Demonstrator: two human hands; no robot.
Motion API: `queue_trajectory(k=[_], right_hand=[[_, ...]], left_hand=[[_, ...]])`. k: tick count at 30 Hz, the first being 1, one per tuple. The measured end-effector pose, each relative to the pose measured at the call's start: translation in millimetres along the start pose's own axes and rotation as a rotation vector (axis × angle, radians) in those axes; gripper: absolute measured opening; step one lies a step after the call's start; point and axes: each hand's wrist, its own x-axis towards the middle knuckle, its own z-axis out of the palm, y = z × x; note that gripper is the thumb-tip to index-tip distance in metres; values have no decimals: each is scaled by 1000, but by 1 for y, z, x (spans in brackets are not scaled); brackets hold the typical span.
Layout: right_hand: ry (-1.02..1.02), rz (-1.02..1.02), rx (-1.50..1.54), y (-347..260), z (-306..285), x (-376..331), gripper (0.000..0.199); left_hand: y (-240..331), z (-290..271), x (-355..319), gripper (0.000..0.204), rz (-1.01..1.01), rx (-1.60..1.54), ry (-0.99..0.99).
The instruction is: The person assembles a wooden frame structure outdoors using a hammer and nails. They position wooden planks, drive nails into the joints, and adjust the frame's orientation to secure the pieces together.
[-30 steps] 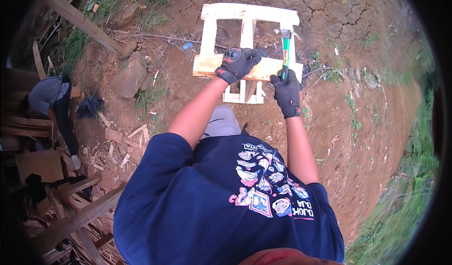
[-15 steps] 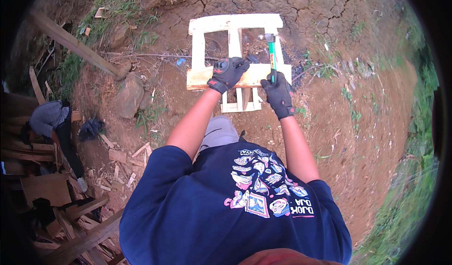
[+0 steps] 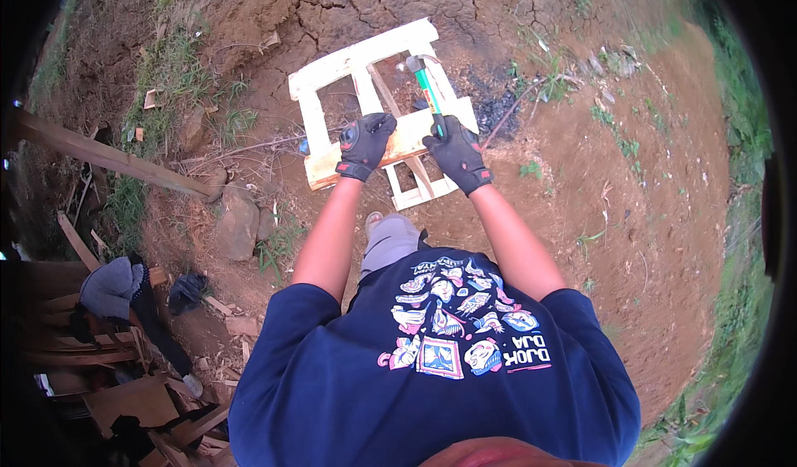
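Note:
Both my hands wear black gloves and are at the near board of a pale wooden slatted frame [image 3: 361, 55]. My left hand [image 3: 365, 146] is closed over that near board, left of its middle; the fingertips are partly hidden. My right hand [image 3: 457, 156] is wrapped round the lower handle of a hammer [image 3: 428, 90] with a green grip and a metal head. The hammer points away from me over the frame's right part, and the right hand is against the board. The frame slants, its right end farther from me than its left. A smaller slatted end [image 3: 423, 195] shows below the board.
Cracked brown soil lies beyond the frame, with a dark charred patch [image 3: 496, 110] to its right. At left are a wooden pole [image 3: 116, 156], a rock [image 3: 238, 224] and wood scraps. A bent-over person [image 3: 114, 288] is by stacked timber at the far left. Grass edges the right side.
The frame has turned counterclockwise, its left end now nearer me. Both hands and the hammer have shifted left with it. The hammer now leans left. The whole view has shifted too.

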Motion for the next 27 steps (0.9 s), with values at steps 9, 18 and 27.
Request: queue_trajectory(k=[9,18,27], right_hand=[[-23,38,21,-4,-1,1,39],[5,40,-10,0,2,2,35],[40,-23,-11,2,5,3,33]], left_hand=[[-3,-2,0,41,14,2,-4],[-2,2,-2,39,24,-9,-2],[1,-2,-3,42,39,25,17]])
